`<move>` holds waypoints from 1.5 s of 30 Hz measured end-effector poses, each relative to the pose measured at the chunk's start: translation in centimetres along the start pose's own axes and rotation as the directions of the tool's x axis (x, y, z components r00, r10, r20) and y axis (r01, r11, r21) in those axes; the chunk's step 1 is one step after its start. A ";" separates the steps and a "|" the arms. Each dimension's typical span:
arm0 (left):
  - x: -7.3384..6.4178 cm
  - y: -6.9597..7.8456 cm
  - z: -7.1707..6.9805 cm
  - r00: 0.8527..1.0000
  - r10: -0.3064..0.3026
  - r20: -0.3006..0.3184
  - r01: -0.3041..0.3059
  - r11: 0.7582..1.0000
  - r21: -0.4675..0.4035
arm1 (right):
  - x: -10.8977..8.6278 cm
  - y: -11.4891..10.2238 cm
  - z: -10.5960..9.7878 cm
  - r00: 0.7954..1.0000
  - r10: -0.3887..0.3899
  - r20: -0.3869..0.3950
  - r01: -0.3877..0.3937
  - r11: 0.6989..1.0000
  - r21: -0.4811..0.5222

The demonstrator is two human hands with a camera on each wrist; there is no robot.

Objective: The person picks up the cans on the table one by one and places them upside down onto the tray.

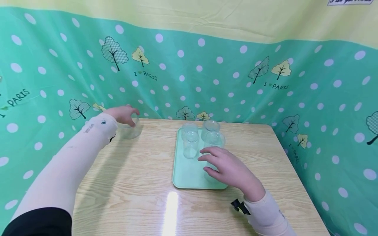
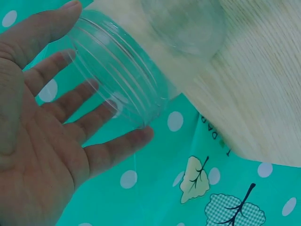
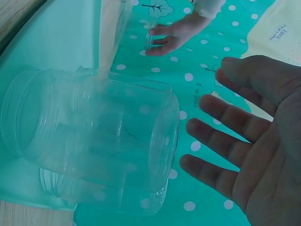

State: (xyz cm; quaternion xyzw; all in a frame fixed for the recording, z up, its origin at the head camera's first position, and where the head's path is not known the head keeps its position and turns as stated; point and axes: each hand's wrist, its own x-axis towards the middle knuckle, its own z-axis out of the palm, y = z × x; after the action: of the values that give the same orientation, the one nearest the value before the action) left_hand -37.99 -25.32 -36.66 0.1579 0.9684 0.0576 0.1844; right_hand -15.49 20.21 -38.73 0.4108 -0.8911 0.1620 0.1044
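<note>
Beside a clear threaded jar (image 2: pixel 122 70) at the table's far left is my left hand (image 1: pixel 122 114), its fingers spread around the rim. In the left wrist view, those fingers look fairly straight, with fingertips at or behind the transparent rim; firm contact cannot be told. My right hand (image 1: pixel 227 167) hovers over the right side of a pale green tray (image 1: pixel 189 180), fingers parted and holding nothing. A large clear jar (image 3: pixel 117 127) stands mouth-down before it, apart from the fingertips in the right wrist view. Several clear jars share the tray, including a slimmer one (image 1: pixel 190 146).
The wooden table (image 1: pixel 141 196) ends at a green dotted curtain (image 1: pixel 183 72) along the back and sides. The other jars stand close together on the tray's far half. A bright light reflection lies on the table in front of the tray.
</note>
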 end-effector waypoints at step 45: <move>-3.4 1.3 -0.1 0.971 0.195 -0.139 -0.192 0.981 0.034 | -0.3 0.9 0.2 0.999 -0.021 -0.030 0.021 1.000 0.009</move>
State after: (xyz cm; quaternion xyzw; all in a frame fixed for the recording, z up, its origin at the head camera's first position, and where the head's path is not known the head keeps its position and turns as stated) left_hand -34.69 -25.16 -35.21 0.2489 0.9595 0.0765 0.1072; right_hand -16.01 20.92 -39.16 0.4180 -0.8844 0.1710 0.1176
